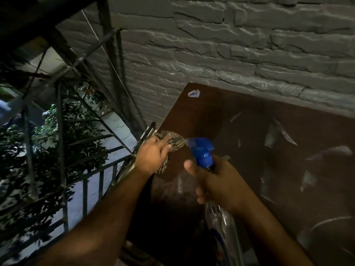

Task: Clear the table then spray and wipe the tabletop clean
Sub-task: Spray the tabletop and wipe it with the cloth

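A dark brown tabletop (240,120) stands against a grey stone wall, with pale scuffs and streaks across it. My left hand (153,156) grips a striped cloth (172,142) at the table's left edge. My right hand (217,181) holds the neck of a clear spray bottle (221,223) with a blue trigger head (201,150), nozzle pointing left toward the cloth. The bottle's body hangs down below my hand near the table's front edge.
A small scrap of pale paper (193,93) lies near the table's far left corner. A black metal railing (86,181) and stair frame run along the left, with leafy branches beyond. The grey stone wall (249,45) closes off the far side.
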`<state>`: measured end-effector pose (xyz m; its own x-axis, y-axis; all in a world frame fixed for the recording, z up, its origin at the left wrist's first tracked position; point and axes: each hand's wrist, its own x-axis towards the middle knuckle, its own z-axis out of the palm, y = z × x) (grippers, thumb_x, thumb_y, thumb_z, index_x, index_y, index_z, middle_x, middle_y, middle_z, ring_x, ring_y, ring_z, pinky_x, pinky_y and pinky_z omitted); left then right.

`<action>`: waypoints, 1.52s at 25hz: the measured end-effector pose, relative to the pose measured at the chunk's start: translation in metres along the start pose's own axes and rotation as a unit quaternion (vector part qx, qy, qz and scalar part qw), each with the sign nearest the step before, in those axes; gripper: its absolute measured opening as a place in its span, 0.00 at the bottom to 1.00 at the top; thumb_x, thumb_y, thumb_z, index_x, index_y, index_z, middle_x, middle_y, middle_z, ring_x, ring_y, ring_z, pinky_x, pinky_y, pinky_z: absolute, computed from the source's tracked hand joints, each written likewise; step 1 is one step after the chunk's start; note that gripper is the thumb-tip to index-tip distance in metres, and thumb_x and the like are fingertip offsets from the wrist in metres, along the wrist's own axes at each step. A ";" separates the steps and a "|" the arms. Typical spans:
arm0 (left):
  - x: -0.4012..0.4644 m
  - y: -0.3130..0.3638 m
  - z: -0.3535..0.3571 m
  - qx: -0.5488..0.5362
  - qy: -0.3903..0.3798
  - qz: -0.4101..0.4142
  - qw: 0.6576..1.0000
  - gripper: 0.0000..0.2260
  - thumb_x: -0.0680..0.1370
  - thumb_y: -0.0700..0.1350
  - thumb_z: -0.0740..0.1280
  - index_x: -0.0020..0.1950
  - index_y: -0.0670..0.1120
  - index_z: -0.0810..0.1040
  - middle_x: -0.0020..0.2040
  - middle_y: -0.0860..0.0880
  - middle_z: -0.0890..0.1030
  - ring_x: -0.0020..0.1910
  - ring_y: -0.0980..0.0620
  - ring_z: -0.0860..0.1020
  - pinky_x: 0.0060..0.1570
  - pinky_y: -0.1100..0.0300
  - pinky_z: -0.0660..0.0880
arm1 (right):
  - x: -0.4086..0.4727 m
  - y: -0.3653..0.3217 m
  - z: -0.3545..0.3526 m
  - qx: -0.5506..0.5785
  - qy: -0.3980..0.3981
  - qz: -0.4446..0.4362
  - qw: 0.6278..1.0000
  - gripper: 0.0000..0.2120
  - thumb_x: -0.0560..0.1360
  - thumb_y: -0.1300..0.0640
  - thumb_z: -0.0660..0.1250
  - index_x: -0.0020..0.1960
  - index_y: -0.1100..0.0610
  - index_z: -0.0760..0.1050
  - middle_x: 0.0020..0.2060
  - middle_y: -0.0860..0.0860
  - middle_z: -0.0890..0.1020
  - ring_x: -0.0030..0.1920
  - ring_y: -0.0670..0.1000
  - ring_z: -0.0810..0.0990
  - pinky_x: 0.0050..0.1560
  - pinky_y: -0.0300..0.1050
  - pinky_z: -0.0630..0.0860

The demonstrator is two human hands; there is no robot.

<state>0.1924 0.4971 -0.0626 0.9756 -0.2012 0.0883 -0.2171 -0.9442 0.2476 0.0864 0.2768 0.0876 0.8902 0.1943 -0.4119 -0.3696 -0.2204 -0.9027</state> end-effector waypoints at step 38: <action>-0.075 0.029 -0.016 -0.029 -0.014 -0.167 0.985 0.17 0.80 0.54 0.59 0.67 0.53 0.71 0.57 0.45 0.73 0.57 0.46 0.73 0.56 0.49 0.73 | -0.066 -0.025 0.048 0.004 -0.018 -0.017 1.000 0.12 0.73 0.45 0.67 0.49 0.54 0.75 0.30 0.55 0.79 0.30 0.52 0.80 0.34 0.45 0.80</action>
<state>0.1127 0.4887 -0.0467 0.9933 0.1108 -0.0335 0.1157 -0.9427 0.3129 0.0237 0.3157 0.1313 0.8920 0.2358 -0.3858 -0.3420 -0.2061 -0.9168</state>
